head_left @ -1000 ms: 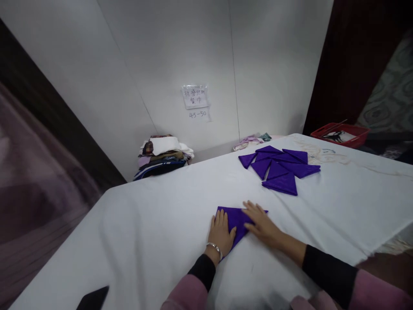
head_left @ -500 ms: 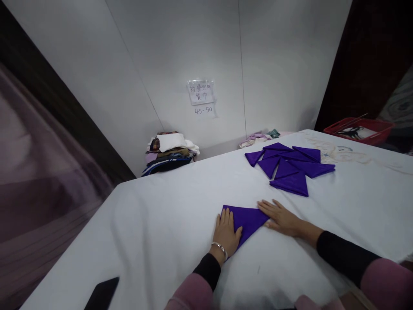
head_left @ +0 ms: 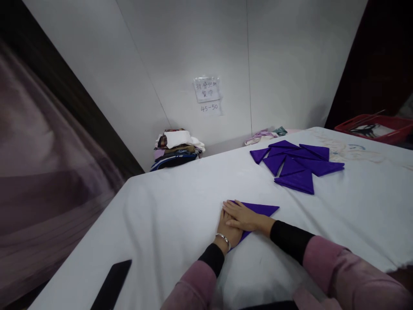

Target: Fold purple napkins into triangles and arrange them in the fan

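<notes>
A purple napkin (head_left: 260,209), folded into a triangle, lies on the white tablecloth (head_left: 187,206) in front of me. My left hand (head_left: 229,230), with a bracelet at its wrist, rests flat on the napkin's left part. Across its fingers lies my right hand (head_left: 241,216), stretched out and reaching to the napkin's upper left corner. Both hands partly cover the napkin; its right tip shows beyond my right wrist. Neither hand grips anything. Farther back to the right, several folded purple napkins (head_left: 295,181) lie in an overlapping group.
A black flat object (head_left: 111,284) lies at the front left of the table. Stacked clothes (head_left: 177,148) stand by the wall beyond the table, below a paper sign (head_left: 207,89). A red basket (head_left: 392,134) holding black-handled scissors sits at the far right.
My right hand has moved left from the napkin's right tip onto my left hand and the upper left corner. My left hand has stayed on the napkin. The view has shifted slightly.
</notes>
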{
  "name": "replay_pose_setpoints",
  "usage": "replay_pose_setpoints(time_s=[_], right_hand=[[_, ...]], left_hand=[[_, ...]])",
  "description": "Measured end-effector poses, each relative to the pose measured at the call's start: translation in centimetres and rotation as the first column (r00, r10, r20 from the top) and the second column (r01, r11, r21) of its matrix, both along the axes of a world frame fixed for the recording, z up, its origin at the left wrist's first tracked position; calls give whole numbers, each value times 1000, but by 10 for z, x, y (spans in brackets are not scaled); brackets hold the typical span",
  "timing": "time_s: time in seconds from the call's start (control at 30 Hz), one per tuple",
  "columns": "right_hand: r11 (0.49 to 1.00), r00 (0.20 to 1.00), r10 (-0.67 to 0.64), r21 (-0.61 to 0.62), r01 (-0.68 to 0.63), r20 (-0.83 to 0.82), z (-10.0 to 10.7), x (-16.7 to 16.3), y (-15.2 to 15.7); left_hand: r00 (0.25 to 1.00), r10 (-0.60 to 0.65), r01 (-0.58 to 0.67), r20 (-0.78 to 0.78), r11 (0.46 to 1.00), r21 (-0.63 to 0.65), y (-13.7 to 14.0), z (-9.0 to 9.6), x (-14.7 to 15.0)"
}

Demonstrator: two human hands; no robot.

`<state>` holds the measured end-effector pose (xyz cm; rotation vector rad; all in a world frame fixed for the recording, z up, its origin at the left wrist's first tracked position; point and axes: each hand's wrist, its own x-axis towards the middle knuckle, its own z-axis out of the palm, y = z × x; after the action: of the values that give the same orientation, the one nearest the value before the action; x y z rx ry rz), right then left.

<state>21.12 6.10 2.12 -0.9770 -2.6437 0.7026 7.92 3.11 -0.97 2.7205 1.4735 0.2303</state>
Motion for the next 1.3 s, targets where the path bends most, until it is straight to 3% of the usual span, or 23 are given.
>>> replay_pose_setpoints(time_s=[0.27, 0.5, 0.67, 0.83, 1.0, 1.2, 1.3], right_hand=[[998, 998, -55, -32, 54, -28, -16, 4, 9], [994, 997, -57, 94, 53, 45, -23, 0, 10], [991, 995, -66, 125, 56, 77, -25, 2, 10], [990, 995, -70, 131, 60, 75, -34, 5, 13], [987, 994, -67, 153, 53, 89, -40, 7, 15], [989, 996, -62, 138, 52, 65, -42, 8, 16], [988, 995, -64, 143, 52, 79, -43, 8, 17]], left_hand=[[993, 110, -104, 41, 985, -140, -6, 11, -7], [960, 270, -274, -68, 959, -71, -46, 3, -74], [911, 404, -399, 81, 914, -68, -78, 2, -110], [804, 430, -432, 411, 897, -94, -106, 13, -95], [764, 471, -463, 441, 876, -134, -119, 16, -73], [677, 516, -493, 525, 847, -198, -118, 10, -73], [693, 520, -478, 500, 850, -221, -118, 10, -74]])
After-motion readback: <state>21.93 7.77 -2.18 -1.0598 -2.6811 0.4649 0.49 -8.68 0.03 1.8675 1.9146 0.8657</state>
